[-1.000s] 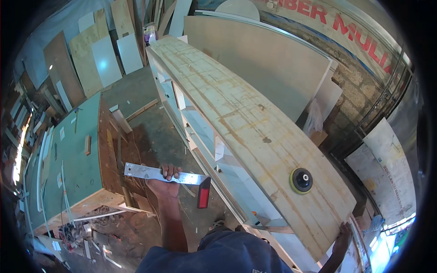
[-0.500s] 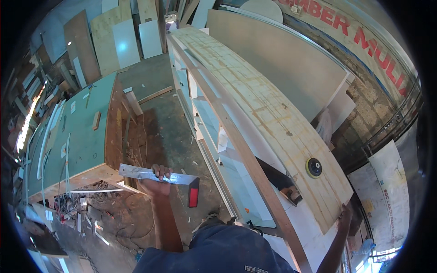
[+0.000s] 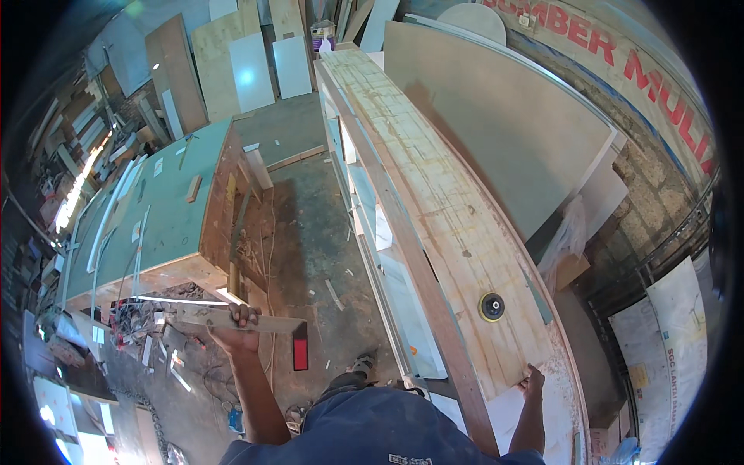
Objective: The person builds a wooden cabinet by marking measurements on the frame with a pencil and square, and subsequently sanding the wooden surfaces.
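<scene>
My left hand [image 3: 239, 329] is closed round the steel blade of a try square [image 3: 275, 322] with a red-and-black stock, held over the floor. My right hand [image 3: 532, 380] grips the near end of a long, stained pale board [image 3: 442, 225], fingers curled at its edge. That board lies along the top of a long white shelf frame [image 3: 411, 325], beside a brown timber rail [image 3: 422, 294]. A round black pad [image 3: 491, 307] with a central hub rests on the board.
A green-topped wooden workbench [image 3: 163, 225] stands left, with strips and offcuts on it. Scraps and cords litter the floor [image 3: 310, 256]. Panels [image 3: 256, 70] lean at the back; a large sheet [image 3: 496, 124] and white boards [image 3: 651, 349] stand along the right.
The long board has shifted sideways under my right hand, uncovering the brown rail; the dark gap beside the rail has narrowed since half a second ago. The view has turned slightly.
</scene>
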Tool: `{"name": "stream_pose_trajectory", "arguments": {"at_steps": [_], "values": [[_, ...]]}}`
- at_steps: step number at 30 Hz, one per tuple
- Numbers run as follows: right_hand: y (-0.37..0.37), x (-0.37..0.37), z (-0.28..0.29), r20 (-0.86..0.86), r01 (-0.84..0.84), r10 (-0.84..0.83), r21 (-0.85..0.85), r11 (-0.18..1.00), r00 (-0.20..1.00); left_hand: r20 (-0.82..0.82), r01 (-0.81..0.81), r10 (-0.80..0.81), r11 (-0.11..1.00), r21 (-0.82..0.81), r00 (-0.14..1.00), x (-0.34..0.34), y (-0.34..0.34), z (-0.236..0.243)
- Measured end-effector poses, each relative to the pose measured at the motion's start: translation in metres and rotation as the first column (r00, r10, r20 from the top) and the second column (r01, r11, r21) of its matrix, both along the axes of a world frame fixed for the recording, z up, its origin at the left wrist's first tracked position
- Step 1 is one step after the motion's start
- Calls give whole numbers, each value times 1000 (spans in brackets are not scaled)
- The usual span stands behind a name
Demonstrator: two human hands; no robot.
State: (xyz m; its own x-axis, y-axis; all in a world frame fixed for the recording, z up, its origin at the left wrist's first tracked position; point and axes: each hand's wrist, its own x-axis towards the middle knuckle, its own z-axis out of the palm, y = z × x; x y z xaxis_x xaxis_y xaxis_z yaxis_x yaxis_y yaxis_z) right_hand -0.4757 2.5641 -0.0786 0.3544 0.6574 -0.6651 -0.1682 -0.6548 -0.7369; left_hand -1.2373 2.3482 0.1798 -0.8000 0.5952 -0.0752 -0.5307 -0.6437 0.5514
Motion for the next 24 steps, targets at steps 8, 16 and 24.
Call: {"name": "stream_pose_trajectory", "arguments": {"at_steps": [8, 16, 24], "values": [[10, 1, 14, 203, -125, 151, -136, 983, 967, 1, 31, -31, 999, -15, 1000, 0, -6, -12], [33, 0, 142, 736, -632, 346, 141, 762, 582, 27, 276, -280, 957, 89, 960, -5, 41, 6], [-99, -287, 395, 435, -641, 471, 511, 573, 768, 19, 777, -802, 584, 234, 597, -35, 116, 7]]}}
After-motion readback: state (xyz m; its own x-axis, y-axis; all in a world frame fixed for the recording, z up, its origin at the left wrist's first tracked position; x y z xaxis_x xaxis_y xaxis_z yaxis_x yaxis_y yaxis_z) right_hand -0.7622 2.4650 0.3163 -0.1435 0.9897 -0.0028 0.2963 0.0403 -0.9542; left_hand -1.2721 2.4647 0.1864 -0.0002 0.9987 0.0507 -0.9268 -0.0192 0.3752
